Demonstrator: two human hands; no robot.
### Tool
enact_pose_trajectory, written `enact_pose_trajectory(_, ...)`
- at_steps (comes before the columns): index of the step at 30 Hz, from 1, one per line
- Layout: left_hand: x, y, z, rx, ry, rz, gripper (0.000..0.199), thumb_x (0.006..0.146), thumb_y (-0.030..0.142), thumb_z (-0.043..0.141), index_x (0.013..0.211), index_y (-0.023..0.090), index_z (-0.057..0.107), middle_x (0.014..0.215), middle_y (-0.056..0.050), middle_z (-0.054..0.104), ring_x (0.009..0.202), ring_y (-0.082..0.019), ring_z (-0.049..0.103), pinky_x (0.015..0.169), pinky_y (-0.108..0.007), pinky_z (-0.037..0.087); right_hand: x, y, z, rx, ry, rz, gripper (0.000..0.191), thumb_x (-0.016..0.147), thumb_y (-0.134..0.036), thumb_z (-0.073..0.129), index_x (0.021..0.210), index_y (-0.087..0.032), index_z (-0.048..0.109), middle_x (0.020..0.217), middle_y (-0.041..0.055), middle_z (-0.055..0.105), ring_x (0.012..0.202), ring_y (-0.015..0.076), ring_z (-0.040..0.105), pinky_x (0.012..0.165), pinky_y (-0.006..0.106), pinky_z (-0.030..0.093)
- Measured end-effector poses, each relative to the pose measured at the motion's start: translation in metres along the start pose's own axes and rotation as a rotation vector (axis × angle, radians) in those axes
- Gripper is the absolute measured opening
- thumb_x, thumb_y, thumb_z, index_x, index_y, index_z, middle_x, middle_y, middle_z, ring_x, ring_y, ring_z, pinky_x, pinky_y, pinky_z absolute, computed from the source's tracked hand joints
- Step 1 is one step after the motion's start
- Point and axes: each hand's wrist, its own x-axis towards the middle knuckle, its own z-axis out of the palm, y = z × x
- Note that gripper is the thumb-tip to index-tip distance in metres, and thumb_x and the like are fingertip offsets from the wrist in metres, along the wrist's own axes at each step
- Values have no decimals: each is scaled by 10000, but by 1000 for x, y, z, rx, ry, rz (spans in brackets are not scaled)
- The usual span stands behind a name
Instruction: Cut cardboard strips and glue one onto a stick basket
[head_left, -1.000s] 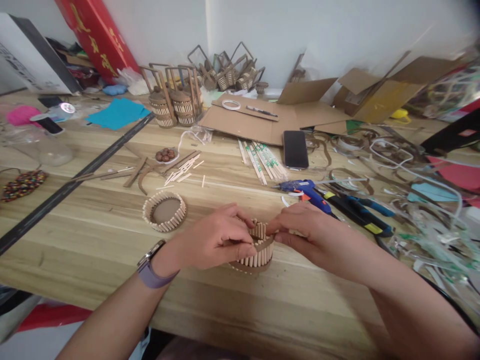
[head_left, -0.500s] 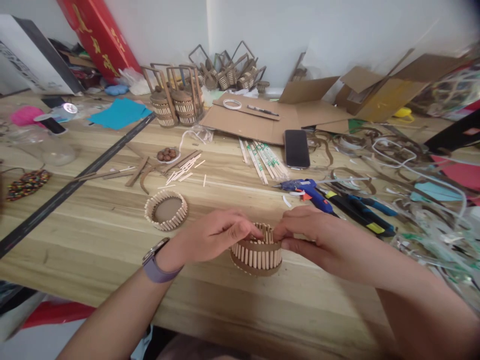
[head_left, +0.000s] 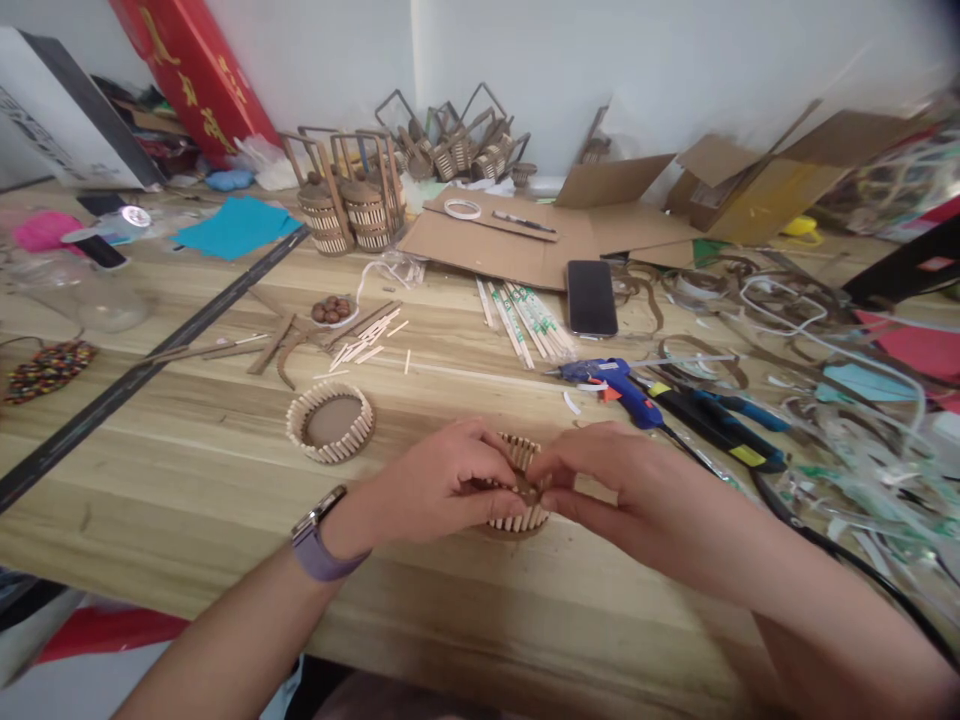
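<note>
A small round basket (head_left: 519,521) of upright wooden sticks stands on the table in front of me, largely covered by my hands. My left hand (head_left: 469,480) is closed at its left side, thumb and fingers pinched on what looks like a brown cardboard strip (head_left: 529,492) at the top of the sticks. From the right, my right hand (head_left: 592,475) pinches the same strip, its fingertips close to the left ones. A second ring of short sticks on a brown round base (head_left: 334,422) sits to the left, touched by neither hand.
A blue glue gun (head_left: 611,380), pliers (head_left: 739,408) and a phone (head_left: 592,298) lie right of centre. Loose sticks (head_left: 367,345) and a dish of brown beads (head_left: 334,311) are beyond the ring. Finished lidded baskets (head_left: 352,215) stand at the back; tangled strips (head_left: 705,290) cover the right.
The brown strip that circled the outside of the basket has come up off its side. My left hand has gone from pointing fingers to a pinch, and both hands have drawn closer together.
</note>
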Motion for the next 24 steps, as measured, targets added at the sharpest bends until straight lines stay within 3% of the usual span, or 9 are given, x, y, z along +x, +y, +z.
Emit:
enact_pose_trajectory(3,-1,0,-4,-16,26,25,321,965,378,555,737,177,658,798,-29,663,965,-192,585,851,-279,435,-2,5,-7,62,22,38,155,912,-219,543,1000,-235,669,866,0,708,773,164,627,692,283,435)
enact_pose_trajectory(11,-4,-5,-5,-52,12,55,237,941,308,608,753,177,663,807,-26,653,1021,-201,580,940,-325,419,-3,11,-10,106,8,-45,203,934,-209,501,1026,-243,680,932,18,730,829,174,651,719,286,467)
enact_pose_trajectory(20,-5,-4,-8,-45,12,46,185,926,268,629,771,178,673,785,-32,655,1072,-210,561,899,-303,450,-3,8,-5,-36,9,-61,232,946,-162,478,891,-215,696,792,18,662,750,170,589,673,293,397)
enact_pose_trajectory(24,-5,-1,-7,40,94,8,100,893,258,650,893,177,708,939,-62,685,1114,-218,549,923,-315,456,-5,1,0,-109,62,-25,241,947,-183,469,839,-207,684,794,31,645,745,187,582,690,323,389)
